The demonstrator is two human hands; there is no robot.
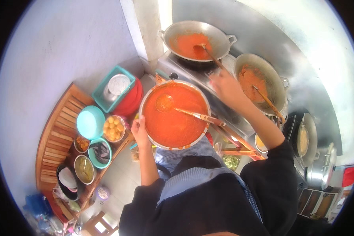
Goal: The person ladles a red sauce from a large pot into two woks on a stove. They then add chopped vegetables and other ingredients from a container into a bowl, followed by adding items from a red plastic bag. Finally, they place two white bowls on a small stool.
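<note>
My right hand [224, 85], slightly blurred, grips the upper end of a long-handled spatula [213, 56]. The spatula's head dips into orange-red sauce [185, 44] in a metal wok [216, 32] on the gas stove. With my left hand [139, 131] I hold the left side of a large round basin [206, 103], thumb at its rim. Red-orange sauce [171, 126] fills this basin nearly to the brim. A ladle [205, 117] rests in it, its bowl partly under the sauce and its wooden handle across the right rim. Below the rim, my left fingers are partly hidden.
A second wok [242, 60] with thick orange paste and a spatula [268, 101] stands right of the first. Further right is another wok [311, 132]. On the left, a slatted wooden bench [51, 141] carries a turquoise basin [90, 122], a rectangular tub [98, 97] and several food bowls.
</note>
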